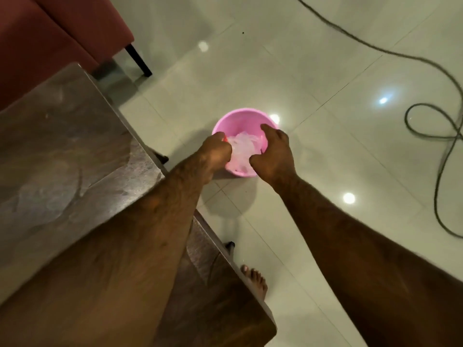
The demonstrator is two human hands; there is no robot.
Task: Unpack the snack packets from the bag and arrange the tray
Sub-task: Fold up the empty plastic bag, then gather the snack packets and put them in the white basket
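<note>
Head view looked steeply down past both bare forearms to a pale tiled floor (313,78). A pink plastic tub (240,121) stood on the floor, just beside the corner of a dark wooden desk (62,146). Inside the tub lay a crumpled, translucent plastic bag (241,149), whitish with a pink cast; its contents could not be made out, and no snack packets or tray were visible.

Both hands were at the tub. The left hand (215,151) was at the near-left rim, fingers curled closed around the bag's left edge; a small red-orange patch showed at its knuckles, too small to identify. The right hand (273,151) was over the right side of the tub, fingers bent down and closed on the bag's right edge, thumb pointing toward the left hand. The bag was stretched between the two grips.

A dark cable (426,126) lay in loops across the floor to the right, well apart from the tub. A red upholstered seat (50,41) with a black leg occupied the upper left. One bare foot (255,279) rested on the floor beside the desk's near edge.
</note>
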